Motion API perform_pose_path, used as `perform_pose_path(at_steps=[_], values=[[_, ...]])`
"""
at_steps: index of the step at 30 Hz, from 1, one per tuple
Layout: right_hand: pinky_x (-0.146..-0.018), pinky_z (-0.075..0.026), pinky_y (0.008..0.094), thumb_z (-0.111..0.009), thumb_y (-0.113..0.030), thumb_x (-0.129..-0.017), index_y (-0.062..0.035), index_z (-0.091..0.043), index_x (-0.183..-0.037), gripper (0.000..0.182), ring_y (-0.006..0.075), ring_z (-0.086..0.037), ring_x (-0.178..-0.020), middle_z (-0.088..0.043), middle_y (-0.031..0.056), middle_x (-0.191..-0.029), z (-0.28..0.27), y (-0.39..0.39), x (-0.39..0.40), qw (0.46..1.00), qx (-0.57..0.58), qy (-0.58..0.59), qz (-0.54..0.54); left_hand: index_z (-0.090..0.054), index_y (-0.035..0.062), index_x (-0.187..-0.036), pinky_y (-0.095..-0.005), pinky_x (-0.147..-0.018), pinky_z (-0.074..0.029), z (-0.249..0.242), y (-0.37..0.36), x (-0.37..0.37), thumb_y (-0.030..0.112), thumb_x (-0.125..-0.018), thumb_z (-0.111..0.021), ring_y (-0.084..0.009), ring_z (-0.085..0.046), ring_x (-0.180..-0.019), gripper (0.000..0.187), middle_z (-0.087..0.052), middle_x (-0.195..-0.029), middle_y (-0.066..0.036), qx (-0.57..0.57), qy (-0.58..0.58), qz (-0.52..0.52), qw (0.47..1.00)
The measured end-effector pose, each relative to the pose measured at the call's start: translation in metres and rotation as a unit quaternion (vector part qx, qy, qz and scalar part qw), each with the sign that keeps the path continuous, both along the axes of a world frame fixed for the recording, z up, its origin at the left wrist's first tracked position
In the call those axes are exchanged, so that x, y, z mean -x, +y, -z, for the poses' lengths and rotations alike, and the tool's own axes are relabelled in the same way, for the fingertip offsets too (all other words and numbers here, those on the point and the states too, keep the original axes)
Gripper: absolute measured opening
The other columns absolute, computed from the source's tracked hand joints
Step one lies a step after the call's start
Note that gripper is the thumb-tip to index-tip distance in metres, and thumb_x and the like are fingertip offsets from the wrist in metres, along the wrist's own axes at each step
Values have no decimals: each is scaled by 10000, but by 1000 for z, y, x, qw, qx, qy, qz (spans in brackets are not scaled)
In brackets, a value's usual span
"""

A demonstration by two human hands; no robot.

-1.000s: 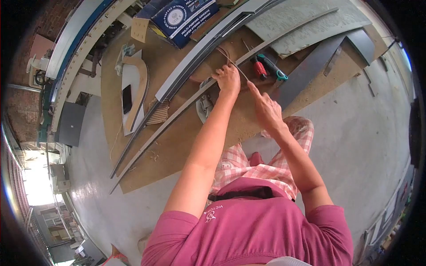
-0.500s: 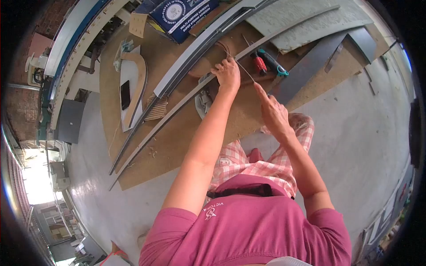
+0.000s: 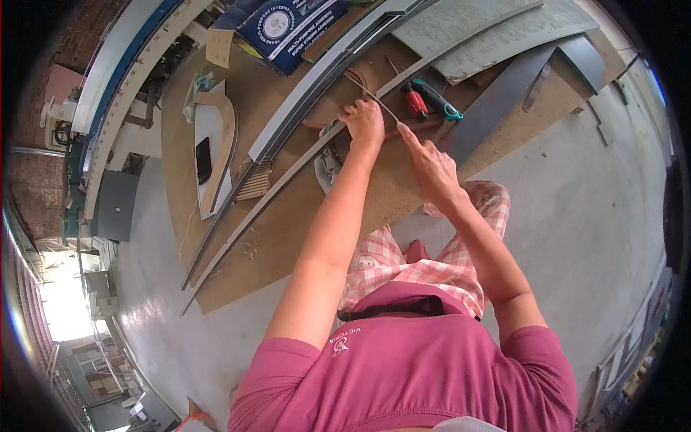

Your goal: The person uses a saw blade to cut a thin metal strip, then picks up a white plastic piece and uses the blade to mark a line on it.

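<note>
A long, narrow, curved strip [image 3: 302, 159] runs diagonally over the brown work board [image 3: 288, 248]. My left hand [image 3: 366, 124] is closed around this strip near its middle, fingers curled over it. In my right hand [image 3: 435, 169] is a thin file [image 3: 386, 109], its index finger stretched along the tool. The file crosses the strip just beside my left hand, pointing up and left. Its handle is hidden in my palm. Close by on the right lie a red-and-black handled tool [image 3: 415, 102] and a teal-and-black handled tool [image 3: 440, 101].
Wider grey curved profiles [image 3: 317, 86] lie beyond the strip. A blue adhesive box [image 3: 288, 32] stands behind them. On the left, a phone [image 3: 204, 160] lies near a curved wooden piece [image 3: 229, 119]. Dark flat panels [image 3: 497, 108] and a pale sheet [image 3: 497, 36] lie right.
My right hand has moved up and left, pushing the file farther across the strip. My left hand keeps its hold. The whole view has shifted slightly.
</note>
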State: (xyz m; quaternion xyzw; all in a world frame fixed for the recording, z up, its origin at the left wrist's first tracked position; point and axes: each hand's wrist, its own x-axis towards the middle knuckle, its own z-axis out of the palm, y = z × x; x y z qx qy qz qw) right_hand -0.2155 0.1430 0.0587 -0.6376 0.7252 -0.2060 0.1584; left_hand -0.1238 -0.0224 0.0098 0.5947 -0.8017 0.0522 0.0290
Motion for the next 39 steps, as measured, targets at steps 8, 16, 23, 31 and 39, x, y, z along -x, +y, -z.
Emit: perform_pose_path(at_steps=[8, 16, 23, 31, 39], values=[[-638, -489, 455, -444, 9, -798, -235, -284, -1402, 672, 383, -623, -755, -572, 239, -872, -7, 2, 3, 1000, -12, -23, -2, -561, 44, -1084, -567, -874, -423, 6, 0, -2, 156, -875, -481, -348, -568, -1016, 251, -596, -1036, -109, 9, -22, 12, 1000], [-637, -487, 459, -444, 7, -797, -223, -287, -1400, 664, 379, -625, -755, -578, 230, -856, -3, 15, 5, 999, -27, -18, 2, -564, 52, -1074, -561, -857, -430, 3, 5, 1, 167, -875, -482, -344, -566, -1027, 244, -595, -1054, -106, 30, -16, 2, 999], [-638, -490, 451, -461, -2, -786, -206, -288, -1399, 669, 383, -621, -745, -579, 230, -857, -3, 12, 6, 1000, 7, -23, -13, -568, 42, -1071, -564, -874, -432, -1, 1, 4, 158, -885, -479, -325, -563, -1040, 237, -588, -1058, -117, 16, -18, -7, 1000], [-631, -489, 449, -468, 10, -771, -210, -277, -1404, 697, 387, -618, -739, -573, 240, -850, -2, -4, 5, 999, 22, -26, -23, -549, 40, -1106, -568, -890, -418, 1, -2, -1, 155, -882, -475, -335, -564, -1029, 262, -597, -1049, -116, -15, -32, 10, 999], [-630, -490, 452, -462, 20, -770, -212, -295, -1396, 688, 383, -619, -729, -576, 234, -843, -3, -2, 4, 1000, 17, -14, -12, -549, 45, -1082, -573, -867, -429, 5, 0, -1, 176, -885, -475, -341, -571, -1018, 248, -597, -1011, -110, 19, -15, 6, 1000]])
